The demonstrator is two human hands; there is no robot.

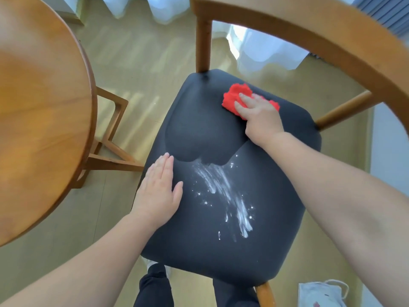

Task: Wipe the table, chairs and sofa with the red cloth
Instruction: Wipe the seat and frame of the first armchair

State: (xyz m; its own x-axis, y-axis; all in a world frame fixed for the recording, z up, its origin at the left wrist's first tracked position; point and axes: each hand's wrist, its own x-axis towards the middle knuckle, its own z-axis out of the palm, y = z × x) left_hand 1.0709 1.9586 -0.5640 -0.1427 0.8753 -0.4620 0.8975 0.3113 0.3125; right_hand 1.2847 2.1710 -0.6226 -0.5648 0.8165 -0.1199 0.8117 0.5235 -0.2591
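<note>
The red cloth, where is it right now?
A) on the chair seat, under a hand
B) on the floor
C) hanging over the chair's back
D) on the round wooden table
A: the right hand presses the red cloth flat on the dark chair seat, near the back of the seat and apart from the white streaks.

I'm counting now: one chair (221, 258), one round table (39, 107), one red cloth (232, 96), one white bag (321, 293). Two hands are in my view: left hand (157, 191), right hand (259, 116). One smear of white powder (223, 191).
</note>
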